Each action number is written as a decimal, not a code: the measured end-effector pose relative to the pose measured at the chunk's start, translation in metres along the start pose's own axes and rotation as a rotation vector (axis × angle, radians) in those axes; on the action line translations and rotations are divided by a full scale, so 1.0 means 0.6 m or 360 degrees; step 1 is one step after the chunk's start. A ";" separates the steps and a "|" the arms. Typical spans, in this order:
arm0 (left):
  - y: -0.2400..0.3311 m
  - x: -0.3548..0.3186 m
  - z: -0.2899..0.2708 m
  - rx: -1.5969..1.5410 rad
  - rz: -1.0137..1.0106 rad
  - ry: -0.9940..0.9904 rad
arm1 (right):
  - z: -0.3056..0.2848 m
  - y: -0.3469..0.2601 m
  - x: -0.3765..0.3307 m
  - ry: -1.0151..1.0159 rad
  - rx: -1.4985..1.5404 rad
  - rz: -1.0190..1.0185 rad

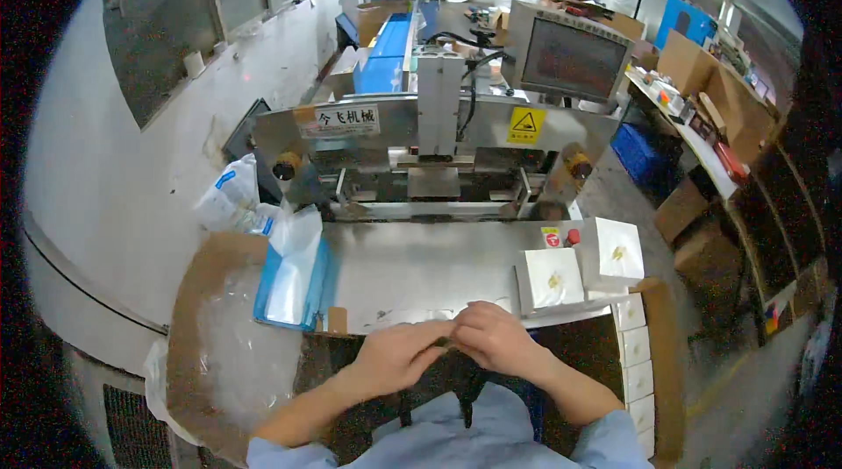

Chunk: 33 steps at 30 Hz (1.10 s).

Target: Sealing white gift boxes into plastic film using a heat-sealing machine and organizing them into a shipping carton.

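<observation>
My left hand [399,355] and my right hand [494,336] meet at the front edge of the steel worktop [421,272]. Both are closed, fingertips pressed together. Anything pinched between them is hidden or too small to make out. Left of them on the worktop stands a blue open box [319,294] with a stack of clear plastic bags [289,272] in it. At the right end sit white square boxes with a small gold mark, one nearer [550,280] and one behind it [614,254].
Behind the worktop stands a machine with a metal front panel [474,123] and a screen [574,57]. A carton [189,311] lined with clear plastic lies at left. At right, another carton [671,381] holds several white boxes [638,377]. A red button [573,238] is near the boxes.
</observation>
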State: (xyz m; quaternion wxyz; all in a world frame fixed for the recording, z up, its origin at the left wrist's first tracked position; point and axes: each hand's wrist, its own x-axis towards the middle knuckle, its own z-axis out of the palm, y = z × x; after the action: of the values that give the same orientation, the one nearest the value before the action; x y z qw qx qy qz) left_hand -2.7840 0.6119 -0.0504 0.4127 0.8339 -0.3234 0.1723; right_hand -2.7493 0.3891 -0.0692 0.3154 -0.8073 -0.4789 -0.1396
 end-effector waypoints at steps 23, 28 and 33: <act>-0.211 0.166 -0.102 0.0128 -0.0616 -0.1151 | -0.084 0.243 0.143 -0.0604 0.0158 0.0366; -0.399 0.229 -0.033 -0.0188 -0.0824 -0.0984 | -0.016 0.390 0.197 -0.0871 -0.0117 0.0728; -0.456 0.341 -0.004 -0.0198 -0.1322 -0.0890 | -0.010 0.487 0.208 -0.0943 -0.0148 0.0934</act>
State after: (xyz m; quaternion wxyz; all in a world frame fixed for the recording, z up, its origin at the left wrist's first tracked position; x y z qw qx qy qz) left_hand -2.4479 0.6555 -0.0932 0.3929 0.8802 -0.0722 -0.2562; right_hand -2.4345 0.3708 -0.1082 0.1536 -0.9281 -0.2918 0.1730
